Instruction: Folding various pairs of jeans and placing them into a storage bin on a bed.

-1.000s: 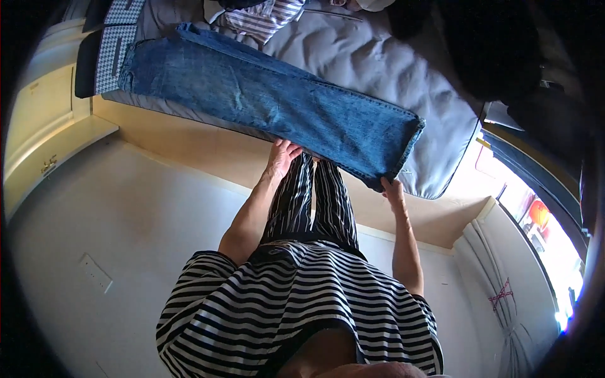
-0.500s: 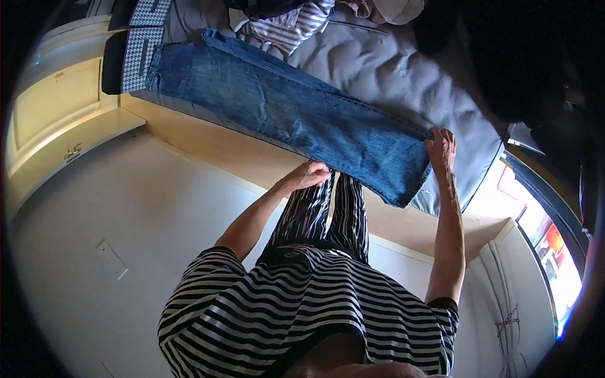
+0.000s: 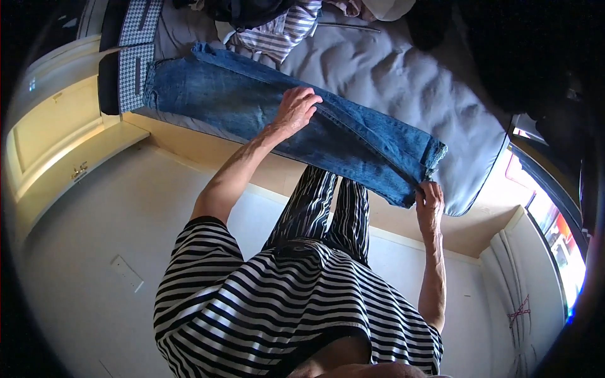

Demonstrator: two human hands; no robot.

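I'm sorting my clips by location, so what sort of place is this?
Probably a bedroom: blue jeans lie on a grey mattress-like pad, and a tied curtain hangs near a bright window.

Blue jeans [image 3: 340, 145] on grey bed [image 3: 384, 75], right grip [image 3: 430, 200] at hem [image 3: 437, 154]

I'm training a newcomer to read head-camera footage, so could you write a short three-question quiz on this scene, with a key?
1. True or false: the right hand is nearer the picture's right-hand end of the jeans than the left hand is.

2. Multiple choice: what colour is the padded surface under the jeans?
A) Brown
B) Grey
C) Red

3. Fill in the missing word: the person's shirt is patterned with dark and light ____.

Key:
1. True; the left hand is at the middle stretch.
2. B
3. stripes
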